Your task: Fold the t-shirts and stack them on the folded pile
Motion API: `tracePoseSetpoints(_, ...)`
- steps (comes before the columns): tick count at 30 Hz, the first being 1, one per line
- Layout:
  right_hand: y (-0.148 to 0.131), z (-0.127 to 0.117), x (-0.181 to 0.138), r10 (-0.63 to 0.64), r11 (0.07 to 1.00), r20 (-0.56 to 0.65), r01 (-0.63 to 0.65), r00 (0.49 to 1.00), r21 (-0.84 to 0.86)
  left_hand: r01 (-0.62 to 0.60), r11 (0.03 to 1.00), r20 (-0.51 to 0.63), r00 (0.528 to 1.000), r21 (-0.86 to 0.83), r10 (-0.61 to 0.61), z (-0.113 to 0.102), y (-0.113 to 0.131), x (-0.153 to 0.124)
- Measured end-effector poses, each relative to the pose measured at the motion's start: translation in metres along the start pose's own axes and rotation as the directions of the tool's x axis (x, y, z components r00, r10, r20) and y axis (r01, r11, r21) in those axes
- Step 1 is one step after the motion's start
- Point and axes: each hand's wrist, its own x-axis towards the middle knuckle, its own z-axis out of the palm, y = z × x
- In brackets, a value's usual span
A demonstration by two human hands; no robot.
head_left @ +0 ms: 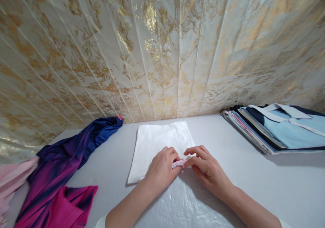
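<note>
A folded white cloth (157,143) lies flat on the grey table (215,136), straight ahead of me. My left hand (162,168) rests on its near edge with curled fingers. My right hand (205,167) sits just beside it, thumb and forefinger pinched. Between the two hands is a small pink and white patterned piece (178,163), held by both. What that small piece is I cannot make out.
A blue, purple and magenta garment (63,167) lies bunched at the left, with pink fabric (15,177) at the far left edge. A stack of folded clothes (279,129), light blue on top, sits at the right. A gold-patterned wall (162,52) rises behind the table.
</note>
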Motion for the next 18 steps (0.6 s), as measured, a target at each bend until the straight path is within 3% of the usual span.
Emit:
tracePoseSetpoints(4, -0.004, 0.002, 0.001, 0.081, 0.995, -0.009, -0.08, 0.997, 0.055, -0.005, 1.0, 0.008, 1.0, -0.002, 0.005, 0.0, 0.0, 0.0)
tracePoseSetpoints(11, -0.007, 0.011, 0.001, 0.297, 0.955, 0.088, -0.297, 0.951, -0.004, -0.034, 0.998, 0.049, 0.998, 0.06, 0.032, 0.0, 0.005, -0.004)
tracePoseSetpoints(18, -0.005, 0.01, -0.002, 0.31, 0.949, 0.107, -0.314, 0.945, 0.021, -0.078, 0.997, 0.2, 0.977, -0.002, 0.077, -0.021, 0.015, -0.02)
